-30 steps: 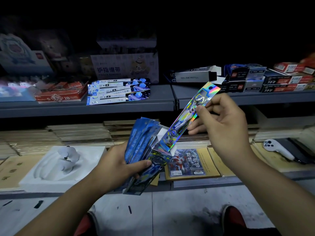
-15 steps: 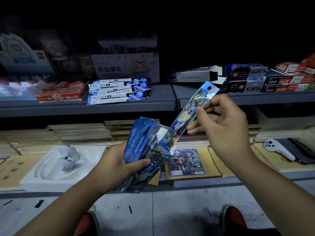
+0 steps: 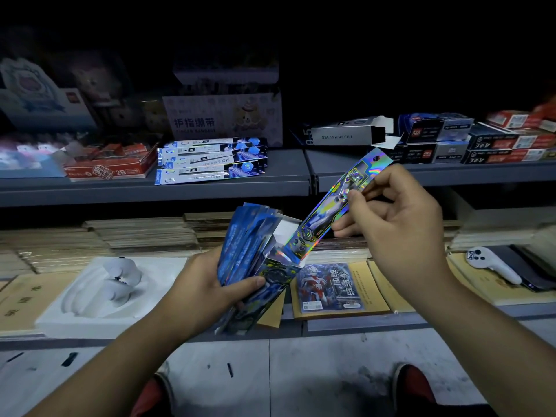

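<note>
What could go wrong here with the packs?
1. The right hand pinches the long foil pack by its fingertips alone, so the pack could twist or slip.
2. The pack's lower end sits at the mouth of the open box, beside the flap. It may catch there and bend.
3. The left hand grips fanned blue packs together with the box. Loose ones might slide out onto the floor.

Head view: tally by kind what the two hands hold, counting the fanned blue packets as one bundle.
holographic packet: 1, pinched by the right hand
open box: 1, gripped by the left hand
blue packet bundle: 1, also in the left hand
Total: 3
</note>
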### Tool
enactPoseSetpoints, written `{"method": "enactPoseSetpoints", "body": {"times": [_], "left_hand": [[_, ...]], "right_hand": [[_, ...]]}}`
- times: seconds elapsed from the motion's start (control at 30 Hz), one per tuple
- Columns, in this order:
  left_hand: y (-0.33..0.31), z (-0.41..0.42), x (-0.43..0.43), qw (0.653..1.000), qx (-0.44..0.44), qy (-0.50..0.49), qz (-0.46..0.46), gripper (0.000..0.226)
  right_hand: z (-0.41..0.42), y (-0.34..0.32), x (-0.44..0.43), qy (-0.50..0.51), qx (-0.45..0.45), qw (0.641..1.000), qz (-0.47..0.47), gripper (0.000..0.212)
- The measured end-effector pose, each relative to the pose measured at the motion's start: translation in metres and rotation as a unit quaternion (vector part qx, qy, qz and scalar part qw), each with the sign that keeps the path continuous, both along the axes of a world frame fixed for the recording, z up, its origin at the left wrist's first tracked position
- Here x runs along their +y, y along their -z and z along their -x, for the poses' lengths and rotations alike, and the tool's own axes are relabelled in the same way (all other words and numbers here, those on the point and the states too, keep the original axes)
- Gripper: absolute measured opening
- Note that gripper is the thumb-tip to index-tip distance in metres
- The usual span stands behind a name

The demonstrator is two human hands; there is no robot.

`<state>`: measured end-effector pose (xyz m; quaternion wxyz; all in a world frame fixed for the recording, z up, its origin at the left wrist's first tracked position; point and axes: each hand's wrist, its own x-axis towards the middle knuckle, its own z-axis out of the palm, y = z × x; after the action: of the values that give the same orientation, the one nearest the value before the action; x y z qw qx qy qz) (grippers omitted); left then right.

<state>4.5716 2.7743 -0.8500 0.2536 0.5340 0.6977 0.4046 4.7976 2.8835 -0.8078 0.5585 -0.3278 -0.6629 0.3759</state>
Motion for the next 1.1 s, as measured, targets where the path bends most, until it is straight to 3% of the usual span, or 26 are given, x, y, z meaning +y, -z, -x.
{"method": "enactPoseSetpoints", "body": {"times": [0.23,0.3,0.4,0.47,0.67,0.9,1.1], "left_hand": [[-0.006,-0.006,-0.001,1.000,-0.008,-0.008,-0.004,0.023],[-0.006,-0.006,-0.002,1.000,-0.007,-0.003,-0.009,0.023],[-0.006,-0.006,-0.002,1.000,-0.005,0.001,-0.016,0.022],[-0.005,-0.006,-0.001,1.000,-0.003,0.002,-0.021,0.023],[0.002,-0.001,0.001,1.000,0.022,0.009,-0.021,0.025],[0.008,0.002,0.001,0.999,0.031,0.014,-0.014,0.028],[0.006,0.001,0.001,0.999,0.038,0.020,-0.022,0.023]], "right_hand": [[0.005,0.006,0.001,-0.071,0.004,0.994,0.086,0.014],[0.009,0.010,-0.001,-0.082,-0.054,0.991,0.091,0.011],[0.014,0.020,-0.003,-0.111,-0.211,0.967,0.091,0.007],[0.015,0.022,-0.005,-0.126,-0.233,0.959,0.100,0.007],[0.016,0.018,-0.006,-0.046,-0.092,0.995,0.011,0.013],[0.018,0.026,-0.014,-0.042,-0.192,0.977,-0.085,0.010],[0.024,0.031,-0.017,-0.062,-0.293,0.951,-0.077,0.008]]}}
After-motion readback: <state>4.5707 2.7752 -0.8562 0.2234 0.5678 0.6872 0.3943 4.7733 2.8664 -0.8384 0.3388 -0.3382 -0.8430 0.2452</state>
